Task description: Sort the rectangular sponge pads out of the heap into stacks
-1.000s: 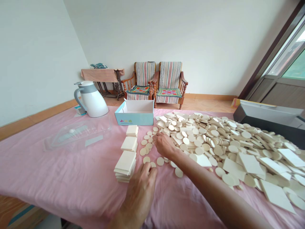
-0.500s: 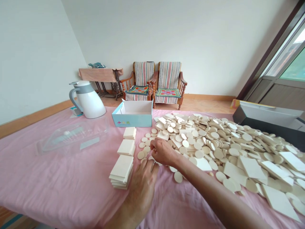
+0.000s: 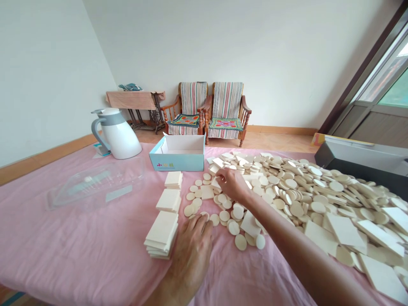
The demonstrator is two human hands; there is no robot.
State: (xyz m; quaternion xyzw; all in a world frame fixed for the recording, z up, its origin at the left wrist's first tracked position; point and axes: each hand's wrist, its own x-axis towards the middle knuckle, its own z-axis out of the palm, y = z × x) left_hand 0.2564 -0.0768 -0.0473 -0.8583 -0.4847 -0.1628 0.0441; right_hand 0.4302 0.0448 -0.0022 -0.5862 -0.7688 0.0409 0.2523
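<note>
My left hand (image 3: 190,246) lies flat on the pink cloth (image 3: 79,238), fingers together, their tips touching a pale round disc (image 3: 204,215). Just left of it stands the nearest stack of square pale tiles (image 3: 161,233); two smaller stacks of square tiles (image 3: 168,199) (image 3: 174,179) line up behind. My right hand (image 3: 232,183) reaches into the near edge of the big heap of pale discs and squares (image 3: 302,191), fingers curled down on a square piece. What exactly they grip is partly hidden. Loose discs (image 3: 234,227) lie scattered between the hands.
An open light-blue box (image 3: 178,154) stands behind the stacks. A white jug (image 3: 117,132) and a clear plastic lid (image 3: 95,185) are at the left. A dark grey case (image 3: 363,163) sits at the right. Two striped armchairs (image 3: 210,111) stand by the far wall.
My right hand moved away from me and to the right, from the loose discs into the heap's edge. More discs and a square now lie scattered near my left hand, which barely moved.
</note>
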